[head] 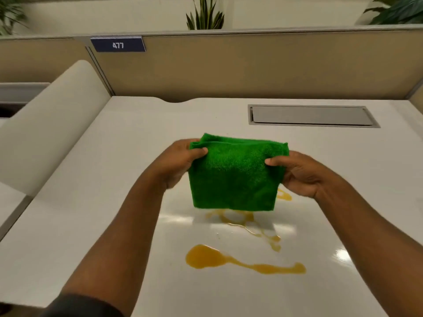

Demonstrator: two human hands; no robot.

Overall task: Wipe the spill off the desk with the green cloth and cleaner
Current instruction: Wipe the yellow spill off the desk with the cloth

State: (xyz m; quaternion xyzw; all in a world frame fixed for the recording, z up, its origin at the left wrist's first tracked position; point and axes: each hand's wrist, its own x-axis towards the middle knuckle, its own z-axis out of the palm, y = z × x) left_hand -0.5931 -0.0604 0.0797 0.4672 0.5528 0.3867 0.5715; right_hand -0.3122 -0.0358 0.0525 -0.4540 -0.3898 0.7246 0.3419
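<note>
A person's two bare hands hold a folded green cloth (235, 175) up in the air above a white bench (91, 202). The left hand (180, 161) pinches the cloth's upper left edge, thumb in front and fingers (194, 141) curled behind. The right hand (297, 172) grips the upper right edge the same way. The cloth hangs down from both grips, clear of the surface. Beneath and nearer than the cloth, an orange-yellow spill (240, 261) lies on the bench: a rounded puddle with a long tail running right, and thinner streaks farther back, partly hidden by the cloth. At the far right of the bench sits a closed grey hatch (311, 115). A tan partition (251, 65) stands behind, carrying a blue plate (117, 44) marked 477.
</note>
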